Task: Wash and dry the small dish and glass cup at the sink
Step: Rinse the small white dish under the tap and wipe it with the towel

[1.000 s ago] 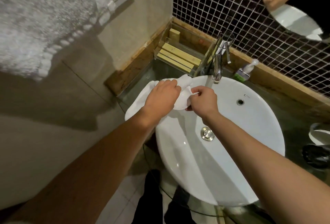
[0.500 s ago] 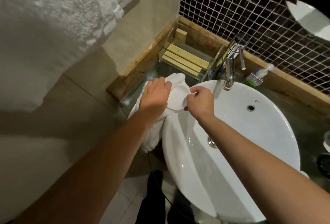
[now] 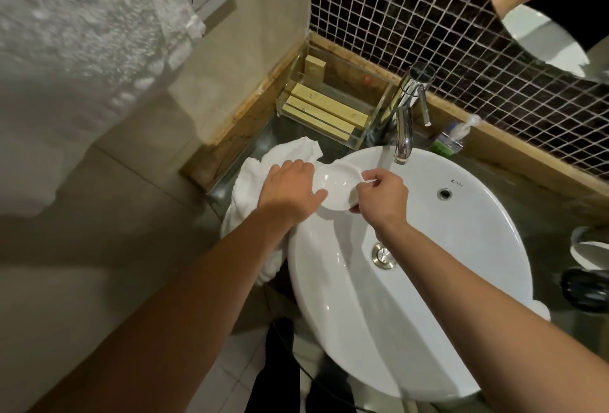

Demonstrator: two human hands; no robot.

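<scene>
Now both hands' fingers grip the small dish (image 3: 333,186) (towel (image 3: 260,175) beneath the left).

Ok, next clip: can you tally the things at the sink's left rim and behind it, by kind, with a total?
White small dish, held by left hand and right hand: 1
White towel: 1
Chrome faucet: 1
Clear tray holding tan boxes: 1
Pump bottle: 1
Total: 5
</scene>
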